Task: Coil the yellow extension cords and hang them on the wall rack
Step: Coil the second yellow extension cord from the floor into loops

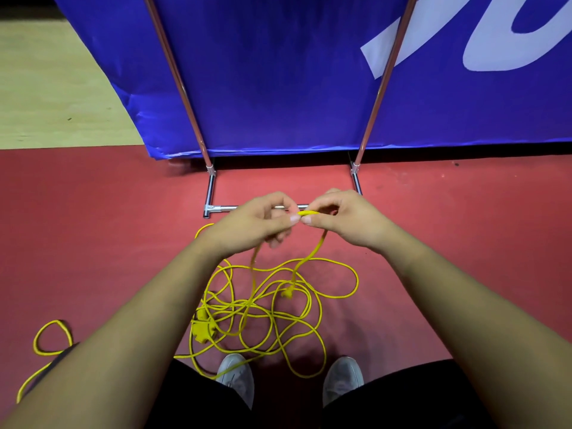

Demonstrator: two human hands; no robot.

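Far left: a second yellow cord (pixel 51 337) lies on the red floor (pixel 433 243) in one open loop, its tail running out of view at the lower edge. Untouched and well apart from the work in hand; judged to be awaiting its turn.

Centre left: the main yellow extension cord (pixel 322 308) lies on the floor in a loose, overlapping tangle just ahead of the shoes (pixel 238 377). Loops are uneven and cross one another. A bulky yellow connector block (pixel 202 331) sits at the tangle's left edge. The cord is thin, limp and bright yellow. No damage can be made out.

Left grip (pixel 247 222): thumb and fingers pinch the cord, raised above the tangle. One strand drops from it straight into the pile. Judged to be the feeding side.

Between the two, a short length of cord is held roughly level.

Right grip (pixel 343 222): closed on the same cord, thumb and forefinger pinching, thumbs nearly touching. From it a short strand hangs free, ending in a small plug (pixel 287 293) above the floor. The hold near this end suggests the first loop is about to be formed; coiling is barely begun.

Behind stands a blue banner (pixel 278 72) on a metal stand (pixel 210 209). No wall rack is in view.
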